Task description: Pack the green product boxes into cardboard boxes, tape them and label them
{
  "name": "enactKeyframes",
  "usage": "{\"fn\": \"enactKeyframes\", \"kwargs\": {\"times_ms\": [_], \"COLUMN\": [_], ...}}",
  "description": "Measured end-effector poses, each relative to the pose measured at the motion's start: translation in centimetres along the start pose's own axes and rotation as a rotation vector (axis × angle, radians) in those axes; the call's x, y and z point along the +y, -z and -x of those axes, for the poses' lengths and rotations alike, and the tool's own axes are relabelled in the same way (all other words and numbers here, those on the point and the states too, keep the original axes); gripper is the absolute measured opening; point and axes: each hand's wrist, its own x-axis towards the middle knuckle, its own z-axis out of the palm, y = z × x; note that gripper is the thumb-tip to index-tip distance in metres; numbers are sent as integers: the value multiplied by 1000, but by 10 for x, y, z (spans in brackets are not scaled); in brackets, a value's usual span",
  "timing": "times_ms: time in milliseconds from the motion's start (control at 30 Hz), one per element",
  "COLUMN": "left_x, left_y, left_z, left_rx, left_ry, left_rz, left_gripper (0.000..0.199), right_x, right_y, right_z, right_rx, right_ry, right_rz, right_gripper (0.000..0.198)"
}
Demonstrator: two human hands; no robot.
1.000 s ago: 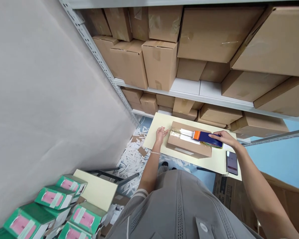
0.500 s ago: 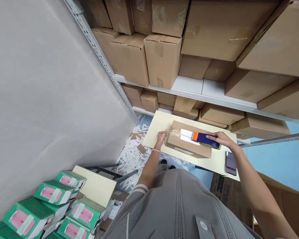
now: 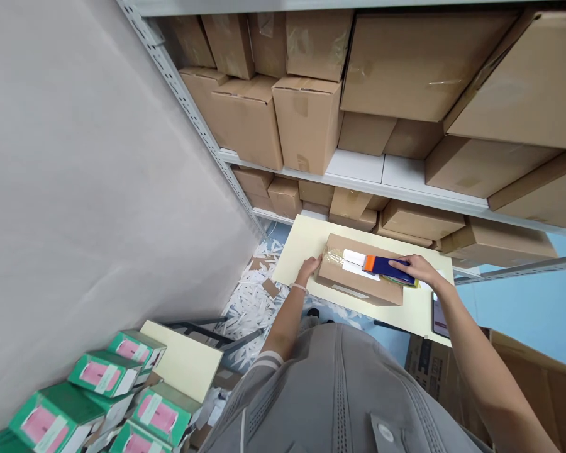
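Observation:
A sealed brown cardboard box (image 3: 342, 283) lies on a pale yellow table (image 3: 296, 245), with clear tape at its left end and white strips on its top. My right hand (image 3: 417, 269) is closed around a dark blue tape dispenser (image 3: 390, 267) with an orange front edge, resting over the right part of the box top. At the box's left end, my left hand (image 3: 310, 268) has its fingers curled against the edge. A phone (image 3: 439, 316) lies near my right forearm, partly covered by it.
Shelves (image 3: 405, 179) packed with cardboard boxes stand beyond the table. White paper strips (image 3: 249, 314) litter the floor on the left. Green boxes with pink panels (image 3: 106, 374) are piled lower left, beside a grey wall (image 3: 75, 157). A large open carton (image 3: 538, 377) stands lower right.
My left hand has moved slightly right, from just beside the box to its left end. The right hand and tape dispenser stay in nearly the same place on the box. The view has shifted slightly.

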Motion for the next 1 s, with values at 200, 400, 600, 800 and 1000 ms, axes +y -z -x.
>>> {"fn": "enactKeyframes", "kwargs": {"times_ms": [200,400,600,800,1000], "left_x": [14,24,20,27,24], "left_y": [-10,-38,-31,-36,-62], "left_z": [13,17,14,27,65], "left_rx": [21,-238,-268,-186,-429], "left_ry": [-82,-89,-78,-278,-839], "left_rz": [-176,-225,-302,-565,-1160], "left_gripper": [22,54,56,65,64], "right_x": [-1,0,0,-3,-5], "right_y": [-3,-7,-10,-9,-11], "right_z": [1,2,-2,-1,3], "right_rx": [20,34,60,64,74], "right_ry": [-13,-7,-18,-11,-50], "right_rz": [23,7,-16,-49,9], "right_gripper": [57,54,55,55,56]}}
